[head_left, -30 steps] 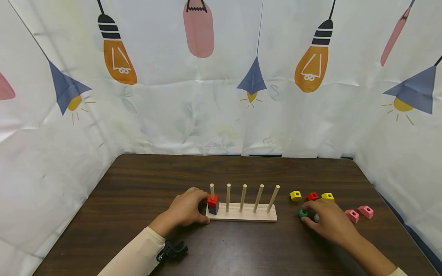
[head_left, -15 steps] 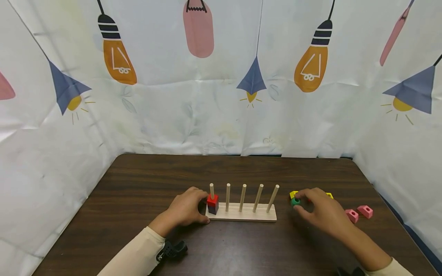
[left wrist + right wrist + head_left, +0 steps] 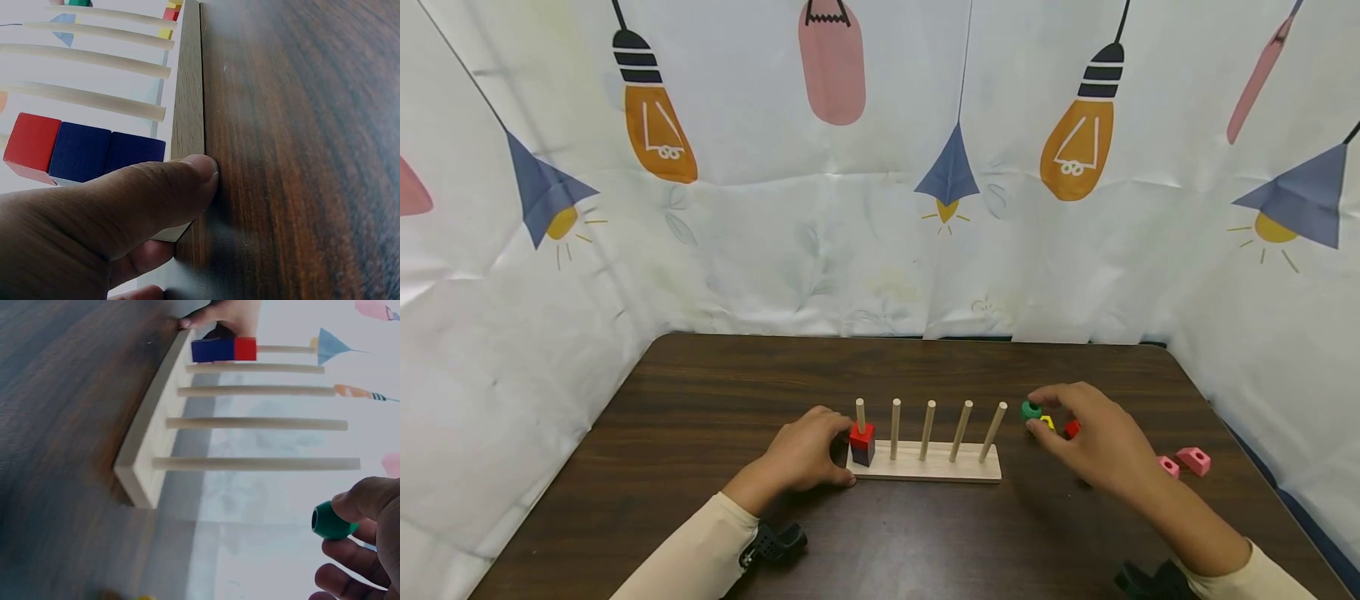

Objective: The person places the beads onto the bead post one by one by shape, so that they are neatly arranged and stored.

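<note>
A wooden peg board (image 3: 932, 472) with a row of upright pegs stands mid-table. Its left-end peg carries two dark blue cubes (image 3: 80, 152) under a red cube (image 3: 862, 437). My left hand (image 3: 805, 450) grips that end of the base, the thumb (image 3: 187, 172) lying on the front edge. To the right of the board, my right hand (image 3: 1101, 437) pinches a green bead (image 3: 1030, 411) between thumb and fingers. The bead is held above the table, apart from the pegs, its hole (image 3: 315, 519) showing in the right wrist view.
Right of the board lie a yellow block (image 3: 1047, 422) and a red block (image 3: 1072, 428), partly hidden by my right hand. Two pink blocks (image 3: 1193, 460) lie farther right on the dark wooden table (image 3: 737, 375). A printed white curtain (image 3: 880, 250) surrounds the table.
My right hand has lifted the green bead from the table and moved it left and up, past the yellow block. The left hand has stayed on the board's end.
</note>
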`<action>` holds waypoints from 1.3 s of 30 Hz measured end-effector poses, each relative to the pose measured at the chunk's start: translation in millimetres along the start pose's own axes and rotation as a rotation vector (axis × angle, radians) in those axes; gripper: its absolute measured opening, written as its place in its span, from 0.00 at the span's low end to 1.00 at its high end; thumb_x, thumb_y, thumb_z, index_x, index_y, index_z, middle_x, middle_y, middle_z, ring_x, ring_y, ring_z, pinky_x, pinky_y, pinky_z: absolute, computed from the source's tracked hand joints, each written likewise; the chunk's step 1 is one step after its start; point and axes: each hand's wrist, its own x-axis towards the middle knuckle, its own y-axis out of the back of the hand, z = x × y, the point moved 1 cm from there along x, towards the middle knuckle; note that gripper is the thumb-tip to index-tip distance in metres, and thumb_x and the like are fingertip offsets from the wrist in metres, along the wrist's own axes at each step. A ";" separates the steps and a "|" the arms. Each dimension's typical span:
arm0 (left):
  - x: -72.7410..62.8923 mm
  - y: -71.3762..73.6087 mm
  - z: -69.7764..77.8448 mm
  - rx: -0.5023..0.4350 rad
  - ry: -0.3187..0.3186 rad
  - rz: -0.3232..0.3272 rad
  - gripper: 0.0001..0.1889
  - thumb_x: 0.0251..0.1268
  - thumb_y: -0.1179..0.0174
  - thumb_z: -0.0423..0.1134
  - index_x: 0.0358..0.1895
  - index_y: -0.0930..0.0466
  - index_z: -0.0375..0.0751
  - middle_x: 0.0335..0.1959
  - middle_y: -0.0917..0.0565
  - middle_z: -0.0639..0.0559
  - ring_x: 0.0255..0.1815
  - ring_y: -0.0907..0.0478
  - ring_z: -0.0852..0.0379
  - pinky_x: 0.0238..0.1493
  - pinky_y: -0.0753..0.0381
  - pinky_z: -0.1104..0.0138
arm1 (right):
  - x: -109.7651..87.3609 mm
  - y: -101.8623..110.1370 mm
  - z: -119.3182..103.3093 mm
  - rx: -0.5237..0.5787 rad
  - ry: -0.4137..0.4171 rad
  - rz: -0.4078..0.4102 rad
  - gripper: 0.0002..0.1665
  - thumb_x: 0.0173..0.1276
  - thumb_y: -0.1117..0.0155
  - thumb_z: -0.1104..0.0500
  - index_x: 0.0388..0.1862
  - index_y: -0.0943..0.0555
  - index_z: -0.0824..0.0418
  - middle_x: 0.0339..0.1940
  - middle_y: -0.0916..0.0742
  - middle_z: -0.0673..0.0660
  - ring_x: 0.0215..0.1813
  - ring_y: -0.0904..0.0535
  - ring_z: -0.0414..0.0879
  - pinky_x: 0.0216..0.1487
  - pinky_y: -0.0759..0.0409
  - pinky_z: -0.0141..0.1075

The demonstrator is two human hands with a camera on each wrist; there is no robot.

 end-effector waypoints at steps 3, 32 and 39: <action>-0.2 -0.1 0.4 -0.002 0.001 0.000 0.35 0.39 0.15 0.51 0.56 0.16 0.47 0.52 0.17 0.52 0.57 0.23 0.51 0.48 0.21 0.44 | 3.3 3.9 -4.8 0.015 0.006 0.001 0.19 0.60 0.21 0.61 0.51 0.14 0.54 0.46 0.14 0.49 0.41 0.22 0.42 0.37 0.21 0.41; 0.8 1.9 1.2 0.002 -0.006 -0.005 0.33 0.38 0.15 0.50 0.53 0.15 0.48 0.49 0.17 0.54 0.55 0.23 0.53 0.46 0.20 0.46 | 38.5 -4.9 -48.7 0.130 0.090 0.047 0.22 0.61 0.21 0.62 0.54 0.16 0.59 0.46 0.14 0.51 0.41 0.18 0.45 0.40 0.17 0.44; 1.1 2.1 1.8 0.000 0.000 -0.011 0.33 0.39 0.15 0.50 0.53 0.16 0.48 0.49 0.17 0.55 0.55 0.24 0.53 0.46 0.20 0.46 | 43.7 -13.0 -59.3 0.161 0.134 0.039 0.21 0.60 0.21 0.64 0.53 0.16 0.61 0.45 0.14 0.50 0.40 0.20 0.42 0.39 0.18 0.39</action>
